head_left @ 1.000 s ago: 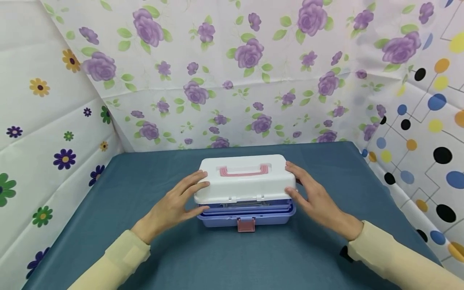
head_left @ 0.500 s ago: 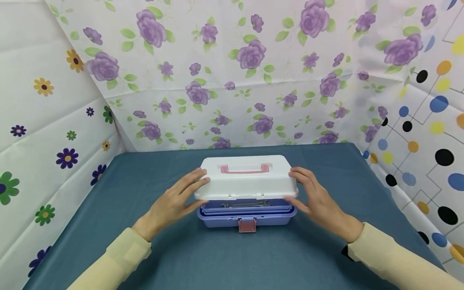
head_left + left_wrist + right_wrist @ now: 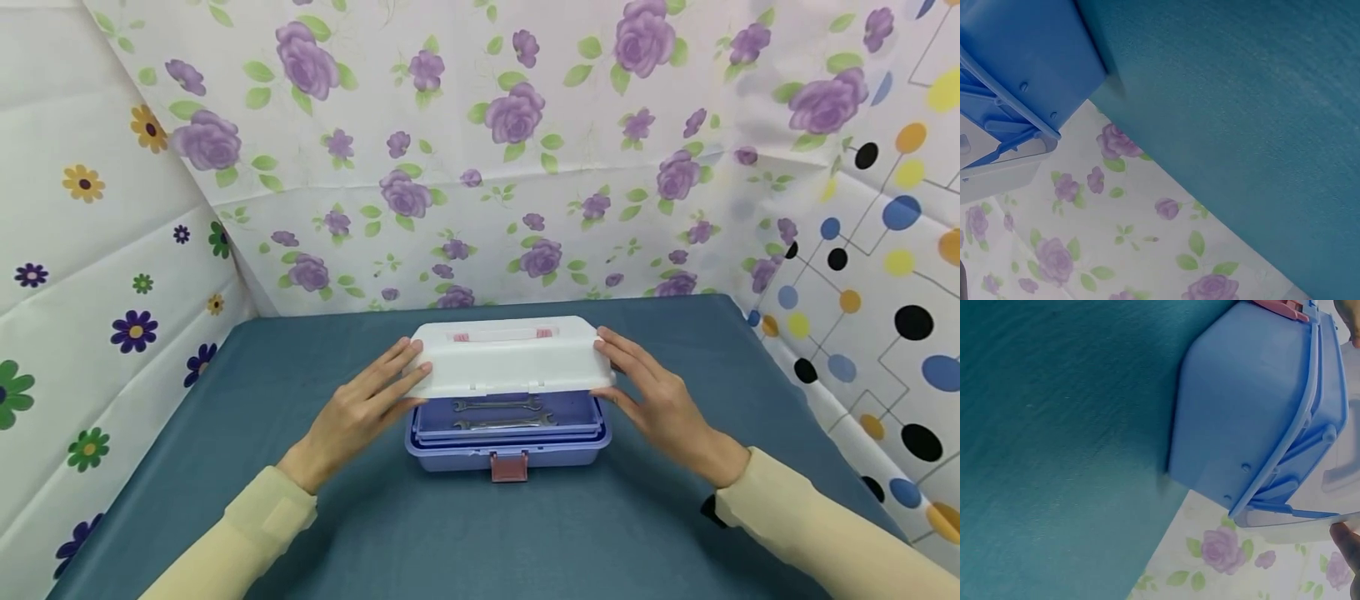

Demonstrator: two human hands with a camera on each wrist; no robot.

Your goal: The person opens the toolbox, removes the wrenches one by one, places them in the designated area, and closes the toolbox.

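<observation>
Rose-printed fabric (image 3: 472, 150) hangs behind a blue-clothed worktop (image 3: 480, 542); centrally, a blue toolbox (image 3: 453, 461) stands, a person's left grip (image 3: 358, 410) and right grip (image 3: 660, 407) holding its tilted white lid (image 3: 517, 367) by the ends, two open-ended wrenches (image 3: 502, 423) inside

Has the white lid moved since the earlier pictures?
Yes, the lid has tilted further open, its front rising away from the latch.

The place is looking like a makeshift, screened-off set — which kind of room is holding it, the views are not telling. A rose-printed sheet (image 3: 480, 158) is hanging across the back, a daisy-printed sheet (image 3: 97, 333) is walling the left, a dot-printed sheet (image 3: 877, 308) the right, and a plain teal cloth (image 3: 465, 533) is spreading flat between them.
</observation>
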